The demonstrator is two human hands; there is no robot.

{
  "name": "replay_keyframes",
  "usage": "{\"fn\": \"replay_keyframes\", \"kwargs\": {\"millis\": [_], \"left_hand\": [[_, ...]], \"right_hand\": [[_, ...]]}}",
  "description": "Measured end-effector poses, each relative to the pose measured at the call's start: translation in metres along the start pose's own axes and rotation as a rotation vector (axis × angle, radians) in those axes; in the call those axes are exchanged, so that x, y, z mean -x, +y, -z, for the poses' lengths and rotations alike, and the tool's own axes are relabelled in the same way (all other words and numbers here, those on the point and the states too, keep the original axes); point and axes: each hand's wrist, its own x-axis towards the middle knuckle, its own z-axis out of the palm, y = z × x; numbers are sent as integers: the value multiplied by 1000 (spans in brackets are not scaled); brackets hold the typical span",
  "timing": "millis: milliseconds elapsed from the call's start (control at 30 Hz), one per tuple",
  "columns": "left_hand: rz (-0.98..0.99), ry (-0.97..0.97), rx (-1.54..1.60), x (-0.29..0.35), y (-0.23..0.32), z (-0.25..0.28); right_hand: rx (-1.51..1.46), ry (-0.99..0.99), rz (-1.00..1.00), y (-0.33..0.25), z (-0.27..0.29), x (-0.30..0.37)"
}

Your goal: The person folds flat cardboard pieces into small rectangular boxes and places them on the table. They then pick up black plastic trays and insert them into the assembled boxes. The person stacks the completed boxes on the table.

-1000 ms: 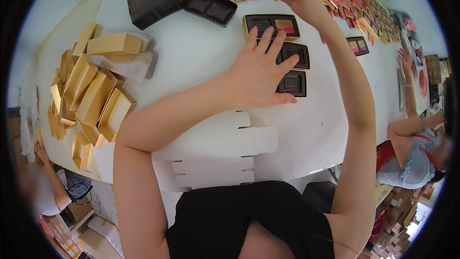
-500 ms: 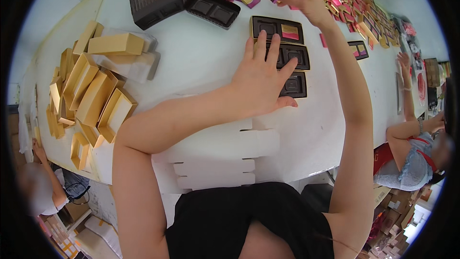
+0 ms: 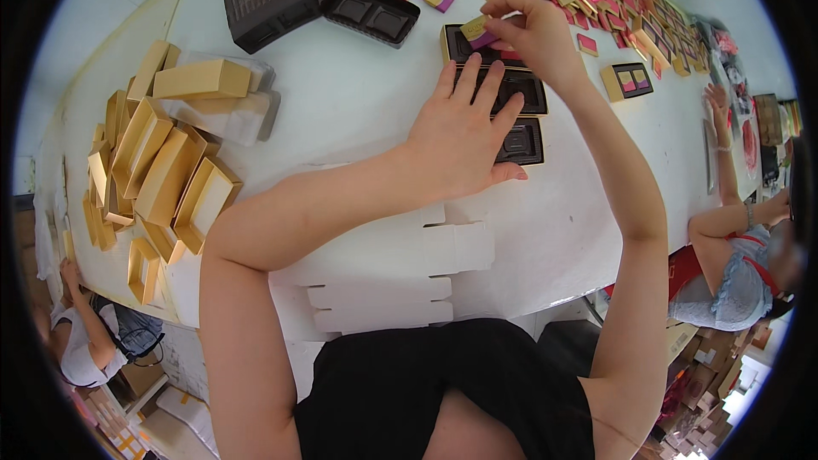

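Note:
Three gold-edged boxes with dark two-well trays stand in a column on the white table. My right hand (image 3: 538,38) pinches a small purple-and-gold wrapped piece (image 3: 476,31) just over the left well of the far box (image 3: 446,49). A pink piece shows partly under that hand, in the far box's right well. My left hand (image 3: 464,132) lies with its fingers spread over the middle box (image 3: 530,92), fingertips by the far box's near edge. Its thumb is beside the near box (image 3: 528,140), whose visible well holds nothing.
Many pink, purple and gold pieces (image 3: 588,0) cover the far side. Stacked black trays (image 3: 268,0) stand far left, gold box sleeves (image 3: 170,175) left. A filled box (image 3: 626,83) sits right. Flat white card (image 3: 383,298) lies near me. Co-workers are at both sides.
My right hand has come nearer from the pile, bringing the purple-and-gold piece over the far box. My left hand stays almost in place. The filled box at right shows more of its side.

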Motion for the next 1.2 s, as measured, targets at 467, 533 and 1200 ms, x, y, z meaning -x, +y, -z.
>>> {"fn": "replay_keyframes", "kwargs": {"millis": [467, 533, 1200], "left_hand": [[33, -13, -37, 0, 4, 0], [55, 14, -20, -1, 6, 1], [84, -121, -56, -18, -17, -1]], "right_hand": [[153, -226, 386, 18, 18, 48], [115, -164, 411, 26, 13, 50], [176, 137, 333, 29, 43, 90]]}}
